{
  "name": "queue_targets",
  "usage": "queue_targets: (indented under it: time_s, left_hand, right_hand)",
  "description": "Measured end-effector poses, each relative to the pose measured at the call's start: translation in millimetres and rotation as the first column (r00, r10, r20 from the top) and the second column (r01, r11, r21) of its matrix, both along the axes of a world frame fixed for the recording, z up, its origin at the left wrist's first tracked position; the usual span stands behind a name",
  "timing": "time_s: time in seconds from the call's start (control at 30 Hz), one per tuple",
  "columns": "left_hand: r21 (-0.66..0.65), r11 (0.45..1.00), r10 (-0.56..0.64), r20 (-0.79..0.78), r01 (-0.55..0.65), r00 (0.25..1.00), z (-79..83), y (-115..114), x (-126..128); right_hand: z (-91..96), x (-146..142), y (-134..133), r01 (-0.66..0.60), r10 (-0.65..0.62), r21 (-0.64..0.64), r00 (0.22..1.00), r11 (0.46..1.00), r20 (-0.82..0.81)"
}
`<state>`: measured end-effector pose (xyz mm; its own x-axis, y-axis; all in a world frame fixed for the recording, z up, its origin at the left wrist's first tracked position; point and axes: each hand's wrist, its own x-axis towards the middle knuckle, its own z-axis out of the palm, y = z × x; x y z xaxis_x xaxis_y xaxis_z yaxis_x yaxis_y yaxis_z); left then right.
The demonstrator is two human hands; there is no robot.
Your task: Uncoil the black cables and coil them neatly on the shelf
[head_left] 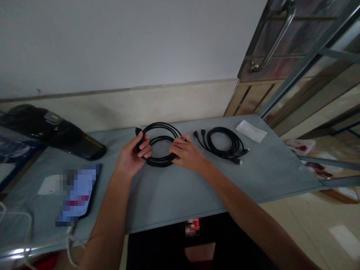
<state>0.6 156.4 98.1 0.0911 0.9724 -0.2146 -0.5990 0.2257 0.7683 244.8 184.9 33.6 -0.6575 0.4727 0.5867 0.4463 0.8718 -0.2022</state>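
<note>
A black cable [161, 162], wound in a loose coil of several loops, is held between my two hands just above the grey table [174, 195]. My left hand [134, 153] is closed around the coil's left side, where a dark plug [138, 131] sticks up past the fingers. On the right side of the loops, my right hand [187, 152] grips the strands with the fingers bent over them. A second coiled black cable [225, 140] lies flat to the right of my right hand, its plug ends showing at left and lower right.
A white slip of paper [251, 131] lies at the back right. On the left are a blurred-out phone [80, 195], a white cord [69, 243] and a black cylindrical device [64, 133]. A wall [140, 45] runs behind the table; a metal frame [306, 60] stands at right.
</note>
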Motion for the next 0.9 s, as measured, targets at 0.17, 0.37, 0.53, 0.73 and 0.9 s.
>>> queue_targets:
  time_s: [0.17, 0.37, 0.53, 0.73, 0.9]
  left_hand:
    - [-0.063, 0.998, -0.007, 0.087, 0.013, 0.996, -4.8, 4, -6]
    - [-0.091, 0.996, 0.019, 0.130, -0.007, 0.991, -7.5, 6, -4]
    - [-0.115, 0.989, 0.103, 0.048, -0.097, 0.993, -12.7, 8, -3]
    - [-0.060, 0.990, 0.117, -0.155, -0.128, 0.981, -17.2, 10, -6]
    - [0.061, 0.960, 0.278, -0.339, -0.274, 0.899, -23.9, 10, -4]
  right_hand:
    - [3.0, -1, -2, 0.024, -0.032, -0.085, 0.995, 0.996, -0.096]
    - [-2.4, 1, 1, 0.048, -0.118, -0.250, 0.954, 0.967, -0.276]
    - [-6.3, 4, 2, -0.005, -0.115, -0.355, 0.941, 0.935, -0.317]
    - [-5.3, 1, -1, -0.023, -0.079, -0.381, 0.965, 0.924, -0.250]
    - [-0.6, 3, -1, -0.051, -0.059, -0.393, 0.963, 0.918, -0.264]
